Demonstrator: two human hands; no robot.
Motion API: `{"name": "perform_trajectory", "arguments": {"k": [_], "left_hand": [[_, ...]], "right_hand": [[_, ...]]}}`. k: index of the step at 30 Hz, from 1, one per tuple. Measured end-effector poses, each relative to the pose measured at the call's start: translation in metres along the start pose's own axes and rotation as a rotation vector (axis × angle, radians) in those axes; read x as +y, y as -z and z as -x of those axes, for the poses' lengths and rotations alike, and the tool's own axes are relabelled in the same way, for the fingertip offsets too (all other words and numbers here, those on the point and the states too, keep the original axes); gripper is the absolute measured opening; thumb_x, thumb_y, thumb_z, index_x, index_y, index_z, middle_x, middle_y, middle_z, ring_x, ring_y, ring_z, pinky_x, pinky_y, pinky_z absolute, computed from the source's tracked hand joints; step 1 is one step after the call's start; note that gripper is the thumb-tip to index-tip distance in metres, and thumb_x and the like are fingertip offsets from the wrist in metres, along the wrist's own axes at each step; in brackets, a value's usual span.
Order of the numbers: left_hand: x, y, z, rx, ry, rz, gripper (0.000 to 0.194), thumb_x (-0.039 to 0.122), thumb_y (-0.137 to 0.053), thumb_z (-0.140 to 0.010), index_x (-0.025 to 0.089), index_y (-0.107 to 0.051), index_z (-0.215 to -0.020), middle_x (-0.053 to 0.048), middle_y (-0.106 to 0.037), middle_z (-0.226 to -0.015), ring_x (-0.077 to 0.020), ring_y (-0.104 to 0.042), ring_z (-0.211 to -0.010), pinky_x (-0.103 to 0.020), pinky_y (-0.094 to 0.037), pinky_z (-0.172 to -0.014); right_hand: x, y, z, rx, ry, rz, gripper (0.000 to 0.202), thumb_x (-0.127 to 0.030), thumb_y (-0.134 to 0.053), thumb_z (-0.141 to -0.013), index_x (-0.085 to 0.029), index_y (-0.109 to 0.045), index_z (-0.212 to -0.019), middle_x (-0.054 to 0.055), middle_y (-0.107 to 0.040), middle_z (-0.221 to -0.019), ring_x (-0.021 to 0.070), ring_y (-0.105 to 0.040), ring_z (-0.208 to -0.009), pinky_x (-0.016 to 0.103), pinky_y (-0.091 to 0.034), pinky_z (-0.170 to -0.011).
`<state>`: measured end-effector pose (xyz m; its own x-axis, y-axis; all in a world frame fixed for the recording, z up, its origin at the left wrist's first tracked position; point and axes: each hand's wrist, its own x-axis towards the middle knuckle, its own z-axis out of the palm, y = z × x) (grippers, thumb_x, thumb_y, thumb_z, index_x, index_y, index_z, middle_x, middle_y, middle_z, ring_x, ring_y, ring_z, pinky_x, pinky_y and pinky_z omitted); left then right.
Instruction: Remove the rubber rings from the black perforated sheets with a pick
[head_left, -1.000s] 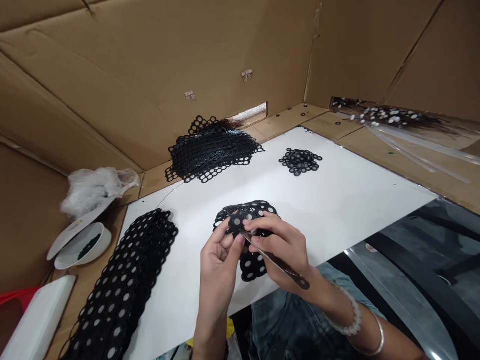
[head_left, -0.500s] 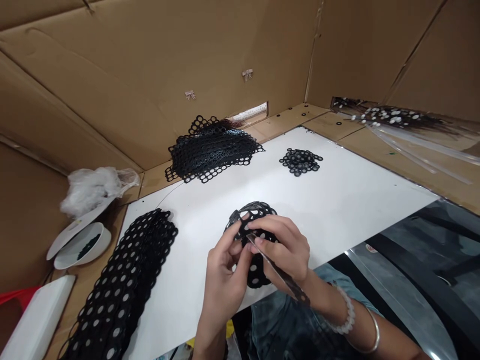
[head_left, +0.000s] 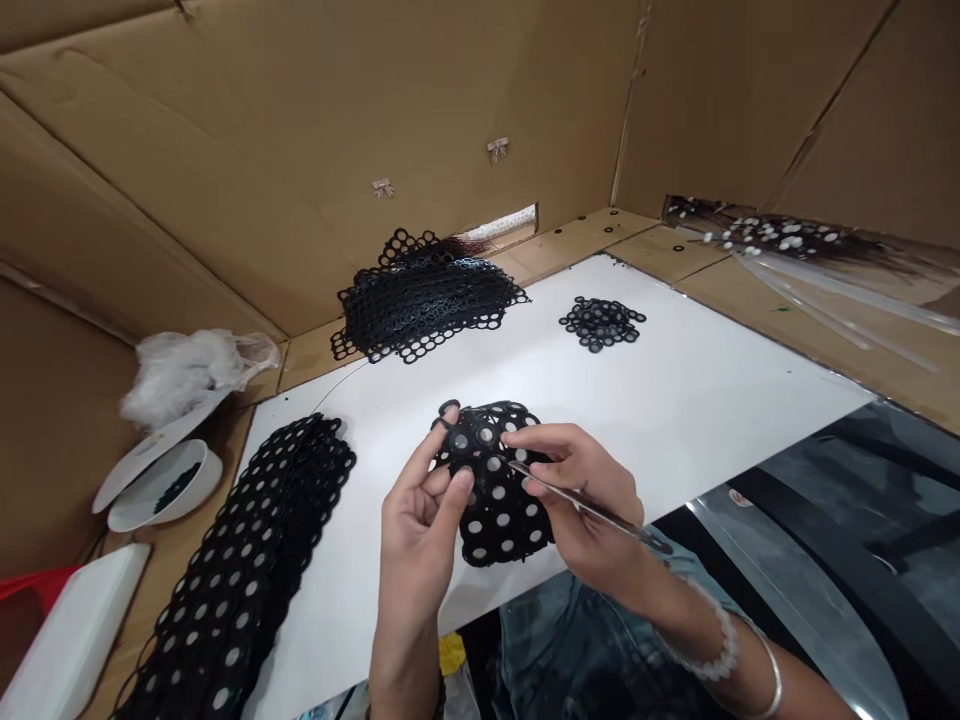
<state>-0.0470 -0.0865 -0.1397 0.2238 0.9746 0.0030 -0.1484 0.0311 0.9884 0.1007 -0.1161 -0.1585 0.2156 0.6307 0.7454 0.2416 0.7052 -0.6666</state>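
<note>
A black mesh piece of joined rings (head_left: pixel 504 520) with pale discs hangs between my hands over the near edge of the white board. My left hand (head_left: pixel 420 520) pinches its upper left part between thumb and fingers, and one ring sits at the index fingertip. In my right hand (head_left: pixel 592 490) is a thin metal tool like tweezers (head_left: pixel 600 512), its tip touching the rings near the middle of the piece. My right fingertips also rest by the piece's upper right side.
On the white board (head_left: pixel 697 370) lie a long dotted black stack (head_left: pixel 225 580) at left and a small ring pile (head_left: pixel 602 322). Behind is a black mesh heap (head_left: pixel 427 300). A white bowl (head_left: pixel 169 490) and plastic bag (head_left: pixel 195 375) stand left. Cardboard walls (head_left: pixel 300 130) enclose the back.
My hands have moved apart, the left to the left and the right to the right. More of the dotted mesh shows between them, and the tool lies at a flatter angle.
</note>
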Motion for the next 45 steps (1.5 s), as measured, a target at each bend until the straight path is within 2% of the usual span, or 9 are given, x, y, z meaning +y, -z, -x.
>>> {"name": "perform_trajectory", "arguments": {"k": [8, 16, 21, 25, 31, 34, 37, 40, 45], "left_hand": [[0.001, -0.004, 0.000, 0.011, 0.001, -0.166, 0.063, 0.030, -0.065, -0.084, 0.023, -0.041, -0.142, 0.003, -0.064, -0.062, -0.0116, -0.056, -0.060, -0.019, -0.049, -0.064], [-0.003, -0.008, 0.000, -0.012, 0.002, -0.227, 0.066, 0.029, -0.062, -0.087, 0.020, -0.033, -0.145, 0.006, -0.057, -0.059, -0.0077, -0.048, -0.057, -0.015, -0.044, -0.059], [-0.003, -0.010, -0.001, -0.006, -0.042, -0.266, 0.061, 0.026, -0.061, -0.086, 0.025, -0.038, -0.143, -0.002, -0.070, -0.099, -0.0106, -0.060, -0.078, -0.019, -0.049, -0.076], [0.000, -0.010, 0.001, -0.056, -0.023, -0.302, 0.057, 0.027, -0.060, -0.086, 0.019, -0.044, -0.140, -0.006, -0.071, -0.102, -0.0162, -0.065, -0.089, -0.027, -0.051, -0.086], [0.001, -0.006, 0.005, -0.105, -0.013, -0.289, 0.050, 0.024, -0.058, -0.088, 0.028, -0.048, -0.137, -0.003, -0.058, -0.133, -0.0164, -0.057, -0.111, -0.028, -0.044, -0.097], [0.002, -0.004, 0.005, -0.111, -0.013, -0.318, 0.055, 0.026, -0.058, -0.089, 0.028, -0.042, -0.141, -0.003, -0.071, -0.100, -0.0129, -0.061, -0.081, -0.021, -0.050, -0.076], [0.004, -0.005, 0.005, -0.130, -0.012, -0.338, 0.058, 0.029, -0.058, -0.089, 0.024, -0.040, -0.143, 0.002, -0.060, -0.060, -0.0111, -0.045, -0.051, -0.018, -0.044, -0.052], [0.006, -0.005, 0.002, -0.100, -0.009, -0.274, 0.061, 0.031, -0.060, -0.087, 0.025, -0.038, -0.144, 0.004, -0.054, -0.055, -0.0110, -0.042, -0.049, -0.017, -0.043, -0.050], [0.008, -0.002, -0.002, -0.078, 0.050, -0.110, 0.082, 0.024, -0.069, -0.082, 0.034, -0.022, -0.148, 0.003, -0.066, -0.079, -0.0097, -0.060, -0.070, -0.016, -0.050, -0.070]], "right_hand": [[0.009, -0.008, 0.001, 0.017, 0.034, 0.157, 0.020, -0.001, -0.048, -0.083, -0.021, -0.049, -0.083, 0.009, -0.059, -0.102, 0.0181, -0.064, -0.095, 0.027, -0.059, -0.064], [0.034, -0.015, 0.008, 0.079, 0.291, 0.443, 0.019, -0.003, -0.050, -0.081, -0.021, -0.052, -0.079, 0.006, -0.060, -0.090, 0.0189, -0.059, -0.084, 0.032, -0.056, -0.064], [0.035, -0.013, 0.007, 0.086, 0.306, 0.414, 0.020, -0.002, -0.050, -0.081, -0.021, -0.052, -0.083, 0.008, -0.060, -0.096, 0.0203, -0.061, -0.091, 0.034, -0.058, -0.068], [0.029, -0.016, 0.006, 0.075, 0.205, 0.363, 0.019, -0.002, -0.049, -0.081, -0.021, -0.050, -0.076, 0.007, -0.060, -0.091, 0.0179, -0.061, -0.081, 0.031, -0.056, -0.062], [0.027, -0.014, 0.006, 0.021, 0.020, 0.173, 0.019, -0.006, -0.046, -0.085, -0.021, -0.054, -0.077, 0.006, -0.067, -0.092, 0.0187, -0.066, -0.091, 0.033, -0.058, -0.071], [0.023, -0.007, -0.001, 0.070, -0.041, -0.056, 0.021, -0.003, -0.045, -0.086, -0.021, -0.057, -0.086, 0.003, -0.070, -0.090, 0.0176, -0.070, -0.090, 0.033, -0.060, -0.075], [0.014, 0.003, -0.012, 0.147, -0.080, -0.102, 0.022, -0.003, -0.048, -0.087, -0.022, -0.058, -0.091, 0.002, -0.071, -0.088, 0.0174, -0.071, -0.088, 0.034, -0.060, -0.077], [0.002, 0.009, -0.019, 0.056, -0.094, -0.068, 0.018, -0.005, -0.050, -0.087, -0.022, -0.057, -0.088, 0.005, -0.071, -0.094, 0.0192, -0.069, -0.097, 0.037, -0.059, -0.081], [-0.004, 0.007, -0.013, -0.104, 0.019, -0.001, 0.015, -0.005, -0.050, -0.086, -0.020, -0.054, -0.085, 0.011, -0.063, -0.105, 0.0202, -0.065, -0.100, 0.036, -0.059, -0.078]]}}
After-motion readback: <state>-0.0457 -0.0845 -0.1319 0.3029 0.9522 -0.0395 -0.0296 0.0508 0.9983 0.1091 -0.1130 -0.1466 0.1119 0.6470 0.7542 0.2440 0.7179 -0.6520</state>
